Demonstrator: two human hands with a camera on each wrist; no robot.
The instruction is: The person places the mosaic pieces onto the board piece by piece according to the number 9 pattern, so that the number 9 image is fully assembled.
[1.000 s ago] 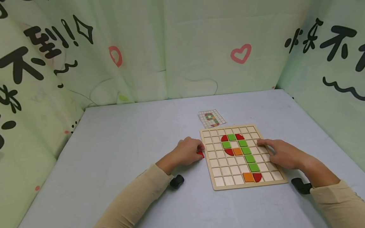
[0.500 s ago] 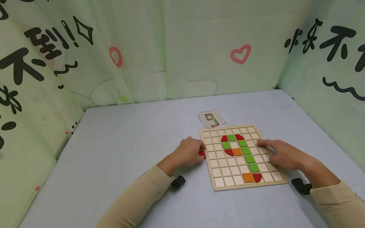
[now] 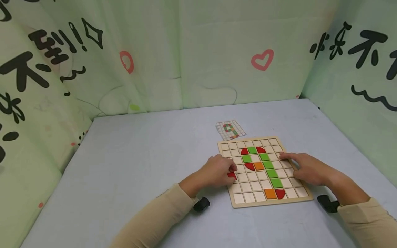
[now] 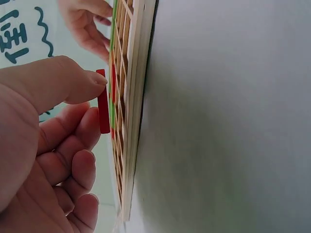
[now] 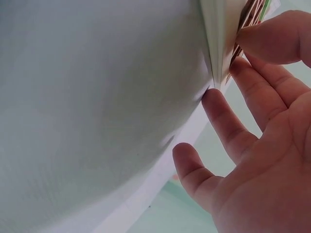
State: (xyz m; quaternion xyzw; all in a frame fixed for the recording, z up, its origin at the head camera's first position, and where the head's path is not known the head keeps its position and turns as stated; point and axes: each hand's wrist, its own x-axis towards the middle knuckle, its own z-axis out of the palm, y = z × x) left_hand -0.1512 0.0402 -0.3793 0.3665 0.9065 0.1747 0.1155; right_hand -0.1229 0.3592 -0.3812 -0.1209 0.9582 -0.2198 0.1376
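My left hand (image 3: pixel 215 171) is over the left edge of a wooden grid board (image 3: pixel 252 176), pinching a thin red tile (image 3: pixel 232 176) between thumb and fingers. In the left wrist view that red tile (image 4: pixel 103 104) shows edge-on, close over the board. On the board lie green square tiles (image 3: pixel 274 173), orange square tiles (image 3: pixel 270 194) and red quarter-round tiles (image 3: pixel 280 194), set in a looped shape with a tail. My right hand (image 3: pixel 311 168) rests at the board's right side, fingers mostly straight; its thumb (image 5: pixel 272 39) touches the rim.
A small pattern card (image 3: pixel 231 129) with a coloured grid lies just behind the board. Pale cloth covers the table (image 3: pixel 149 155). Printed curtains (image 3: pixel 211 51) stand at the back and both sides. A black wrist camera (image 3: pixel 201 204) sits under the left wrist.
My left hand has moved right and slightly nearer, bringing the red tile from beside the board to over its left columns. The right hand and the board have stayed put.
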